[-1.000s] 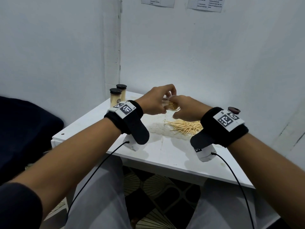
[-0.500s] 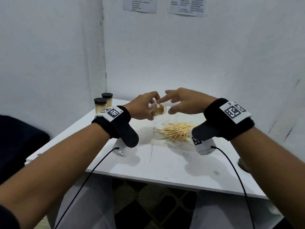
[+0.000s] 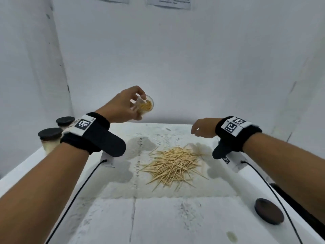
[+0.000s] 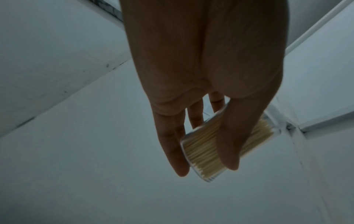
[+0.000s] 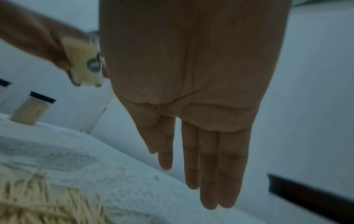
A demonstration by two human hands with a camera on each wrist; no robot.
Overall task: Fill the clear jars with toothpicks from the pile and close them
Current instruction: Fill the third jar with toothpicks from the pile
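White walls close in on three sides of a small white table (image 3: 112, 217), whose middle is covered by a pale textured mat (image 3: 144, 150) that presumably keeps the sticks from rolling off. On that mat, toward the right of centre, lies the loose pile of toothpicks (image 3: 173, 164), well apart from every edge. The left hand (image 3: 123, 107) is raised above the far edge, thumb and fingers curled round an open clear jar (image 3: 145, 106) that is already packed with toothpicks; it is tipped so the mouth faces the head camera, likely to check the fill or settle the sticks. The left wrist view shows the same jar (image 4: 226, 145) lying across the fingers, the thumb clamping its wall. The right hand (image 3: 204, 127) hovers over the far right part of the table, holding nothing, and its fingers (image 5: 208, 166) hang straight and close together. Near the front right corner rests a dark round lid (image 3: 269, 211), probably the one meant for this jar, set aside there within the right hand's reach. At the far left edge stand two filled jars with dark lids (image 3: 50, 136), partly hidden by the left wrist strap, parked clear of the working area. Judging by this, two jars are finished and the third needs only capping.
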